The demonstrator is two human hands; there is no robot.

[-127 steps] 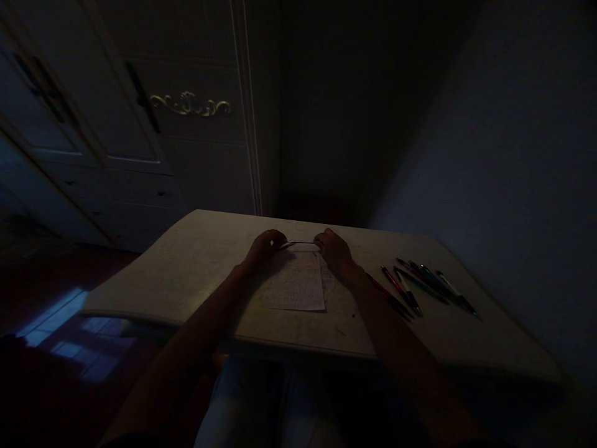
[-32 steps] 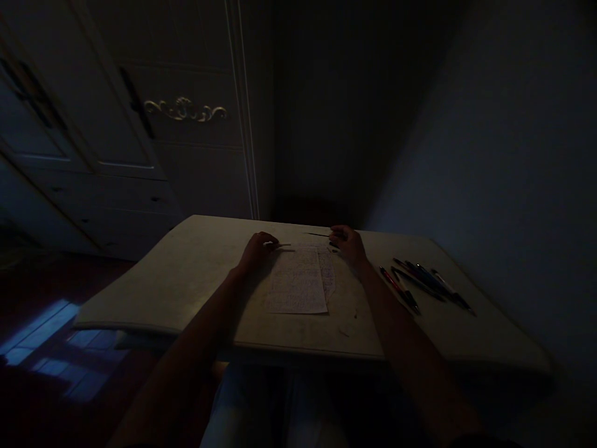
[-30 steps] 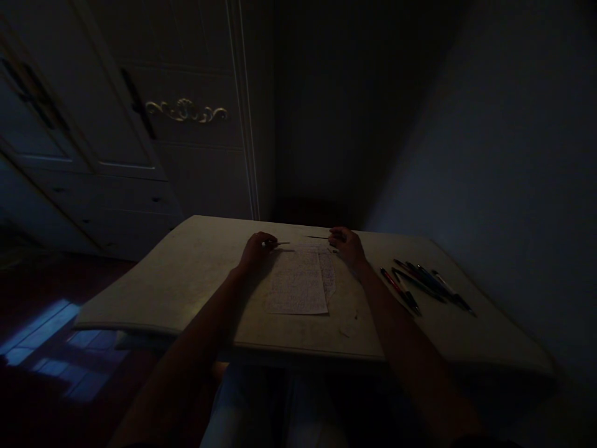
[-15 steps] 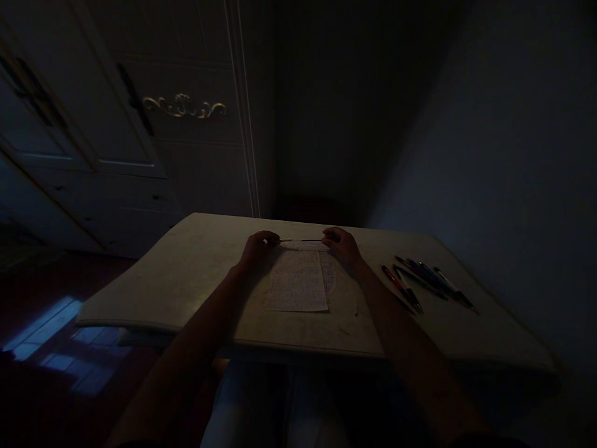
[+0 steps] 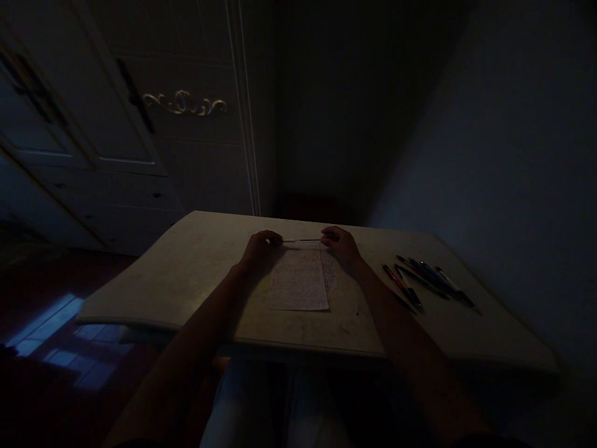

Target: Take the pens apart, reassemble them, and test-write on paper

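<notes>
A thin pen refill (image 5: 308, 240), pale toward the left and dark toward the right, is stretched level between my two hands above the far part of the table. My left hand (image 5: 261, 246) pinches its pale end, and the fingertips of my right hand (image 5: 339, 242) close on the dark end. Just beneath lies a sheet of paper (image 5: 299, 283) covered in small markings, too dim to read. Another paper (image 5: 329, 274) shows from under its right edge. My right hand covers part of the papers' upper right corner.
Several pens lie to the right of my right forearm, among them a red and black pen (image 5: 395, 278) and a pale-ended pen (image 5: 443, 274). The pale table (image 5: 196, 267) has a wall (image 5: 522, 186) on its right. A cabinet (image 5: 196, 162) stands behind at left.
My left hand has shifted very slightly right, toward my right hand, with the refill still between them. The pale and dark parts now show less of a gap. Papers and pens stay put.
</notes>
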